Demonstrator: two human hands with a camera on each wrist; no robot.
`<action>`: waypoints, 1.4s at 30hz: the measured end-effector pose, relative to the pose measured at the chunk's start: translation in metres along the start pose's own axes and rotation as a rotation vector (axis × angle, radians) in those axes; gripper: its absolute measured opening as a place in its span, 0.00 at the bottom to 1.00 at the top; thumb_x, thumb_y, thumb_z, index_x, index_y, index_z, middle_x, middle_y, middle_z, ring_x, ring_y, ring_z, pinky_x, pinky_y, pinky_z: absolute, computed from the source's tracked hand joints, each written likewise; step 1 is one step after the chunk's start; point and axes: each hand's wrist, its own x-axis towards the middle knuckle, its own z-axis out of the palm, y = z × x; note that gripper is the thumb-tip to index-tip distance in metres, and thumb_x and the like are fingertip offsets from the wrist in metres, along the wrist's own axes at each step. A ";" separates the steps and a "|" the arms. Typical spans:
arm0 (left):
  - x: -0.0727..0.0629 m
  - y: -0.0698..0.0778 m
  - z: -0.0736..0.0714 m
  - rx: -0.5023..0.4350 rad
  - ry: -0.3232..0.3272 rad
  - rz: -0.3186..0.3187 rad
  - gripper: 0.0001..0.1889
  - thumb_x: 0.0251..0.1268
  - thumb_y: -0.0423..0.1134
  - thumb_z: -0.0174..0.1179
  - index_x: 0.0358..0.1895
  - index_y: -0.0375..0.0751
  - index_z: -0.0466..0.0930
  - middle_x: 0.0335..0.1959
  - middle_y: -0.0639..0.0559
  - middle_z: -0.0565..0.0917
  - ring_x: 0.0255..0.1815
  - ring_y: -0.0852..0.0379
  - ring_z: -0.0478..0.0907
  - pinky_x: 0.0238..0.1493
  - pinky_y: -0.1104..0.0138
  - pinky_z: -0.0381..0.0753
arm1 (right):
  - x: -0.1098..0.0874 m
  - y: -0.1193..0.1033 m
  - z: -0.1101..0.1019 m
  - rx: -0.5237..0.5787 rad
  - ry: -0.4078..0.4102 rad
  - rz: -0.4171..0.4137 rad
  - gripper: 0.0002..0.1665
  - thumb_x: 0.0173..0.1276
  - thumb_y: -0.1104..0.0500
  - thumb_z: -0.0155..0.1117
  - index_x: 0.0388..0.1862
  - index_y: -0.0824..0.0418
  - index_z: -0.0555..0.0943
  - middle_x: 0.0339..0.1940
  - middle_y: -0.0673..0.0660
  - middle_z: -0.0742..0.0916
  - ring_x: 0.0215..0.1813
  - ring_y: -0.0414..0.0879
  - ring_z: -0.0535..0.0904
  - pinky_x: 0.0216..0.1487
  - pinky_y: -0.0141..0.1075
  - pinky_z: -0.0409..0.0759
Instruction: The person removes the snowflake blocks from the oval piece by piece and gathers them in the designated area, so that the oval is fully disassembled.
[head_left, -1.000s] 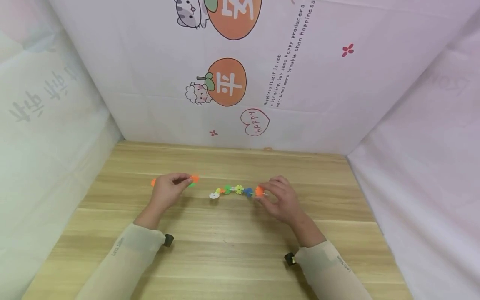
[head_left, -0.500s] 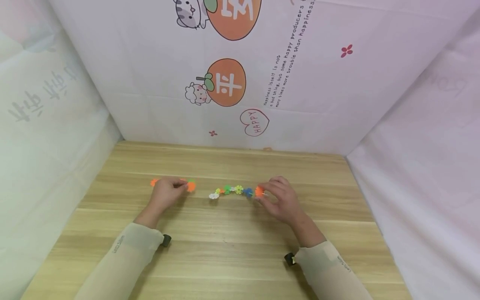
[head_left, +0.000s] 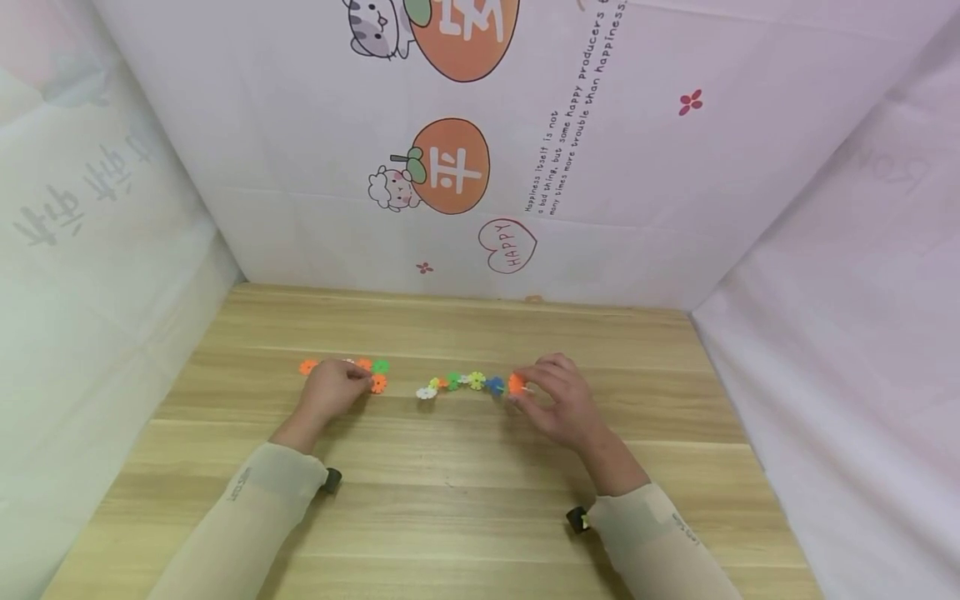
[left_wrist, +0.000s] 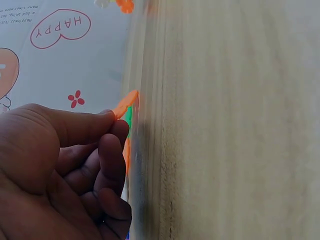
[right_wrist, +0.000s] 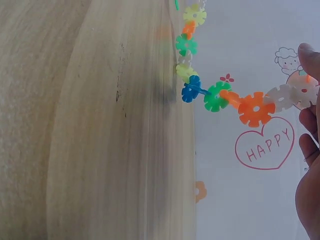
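Observation:
In the head view my left hand (head_left: 330,392) pinches an orange snowflake disc (head_left: 378,383) by its edge. The left wrist view shows the same orange disc (left_wrist: 126,103) tilted between thumb and forefinger. A green disc (head_left: 380,367) lies just beyond it, in a row partly hidden by this hand. My right hand (head_left: 561,396) holds one end of a chain of linked snowflake discs (head_left: 476,380), which stretches left to a white disc (head_left: 426,393). Up close, blue (right_wrist: 191,89), green (right_wrist: 217,96) and orange (right_wrist: 256,109) discs show in the chain.
On the wooden table (head_left: 450,517), an orange disc (head_left: 308,367) lies left of my left hand, and another orange disc (head_left: 363,365) sits beside the green one. A printed white cloth (head_left: 600,250) rises behind the table, with cloth walls on both sides.
My left hand has drawn the orange disc a little down toward me and turned it flat to view, uncovering more of the row behind. The right hand and chain stay almost still.

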 end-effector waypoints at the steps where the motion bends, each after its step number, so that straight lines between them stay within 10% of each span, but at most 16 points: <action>1: 0.001 0.000 0.000 0.004 -0.001 -0.005 0.13 0.73 0.44 0.65 0.48 0.40 0.90 0.49 0.44 0.89 0.58 0.39 0.82 0.58 0.45 0.79 | 0.000 0.000 0.000 0.000 0.001 0.000 0.20 0.68 0.50 0.76 0.44 0.66 0.88 0.41 0.56 0.92 0.39 0.53 0.79 0.47 0.47 0.76; 42: 0.004 0.002 0.000 -0.001 0.027 0.007 0.17 0.72 0.48 0.63 0.51 0.38 0.89 0.52 0.42 0.89 0.58 0.39 0.82 0.57 0.46 0.80 | 0.002 -0.002 -0.001 0.021 -0.006 0.000 0.22 0.52 0.61 0.83 0.46 0.65 0.88 0.42 0.56 0.92 0.40 0.52 0.80 0.50 0.45 0.74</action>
